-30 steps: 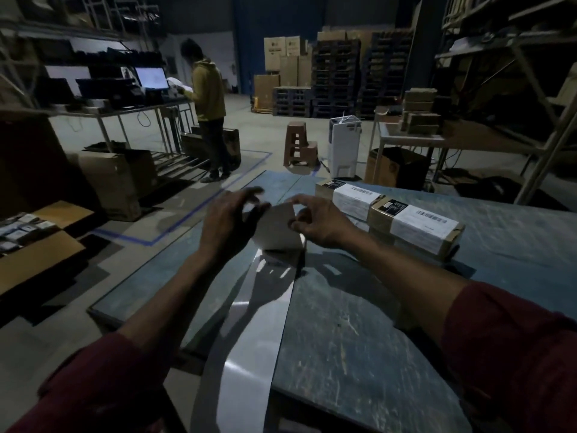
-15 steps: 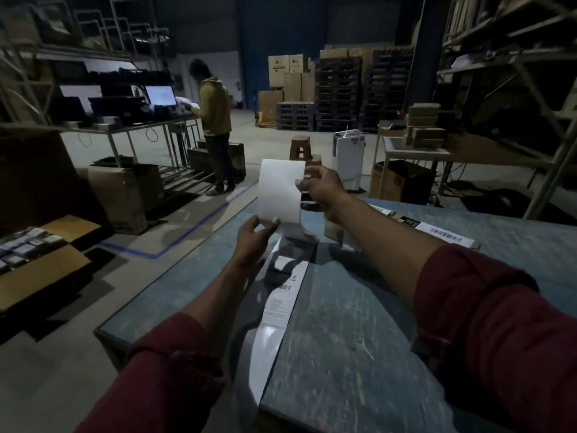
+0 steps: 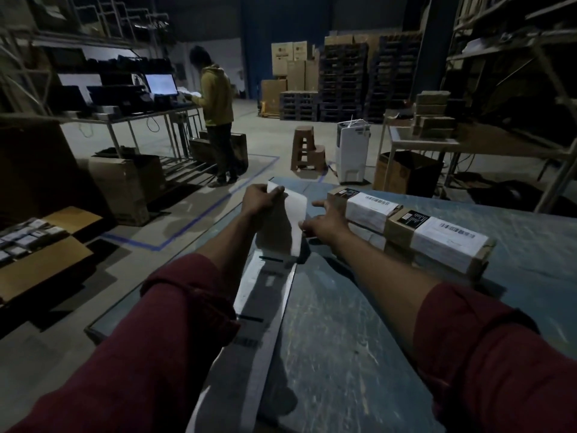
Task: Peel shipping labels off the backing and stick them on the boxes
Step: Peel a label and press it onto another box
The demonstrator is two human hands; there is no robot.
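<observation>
My left hand (image 3: pixel 260 200) pinches the top left corner of a white shipping label (image 3: pixel 295 220), held upright over the far end of the backing strip (image 3: pixel 265 301). The glossy strip runs back along the table's left edge and carries more printed labels. My right hand (image 3: pixel 326 220) is spread just right of the label, thumb at its right edge, index finger straight. Right behind that hand lies a row of brown boxes: the near-left box (image 3: pixel 368 209) and the right box (image 3: pixel 446 240) each bear a white label on top.
The blue-grey table (image 3: pixel 359 339) has worn bare surface in front of the boxes. On the left floor sits an open carton (image 3: pixel 40 257) of small packs. A person in a yellow hoodie (image 3: pixel 217 98) stands at a far desk. A stool, a white appliance and shelving stand beyond.
The label has come down from head height to just above the table. My left hand moved from its bottom edge to its top corner, and my right hand let go of the top and spread beside it.
</observation>
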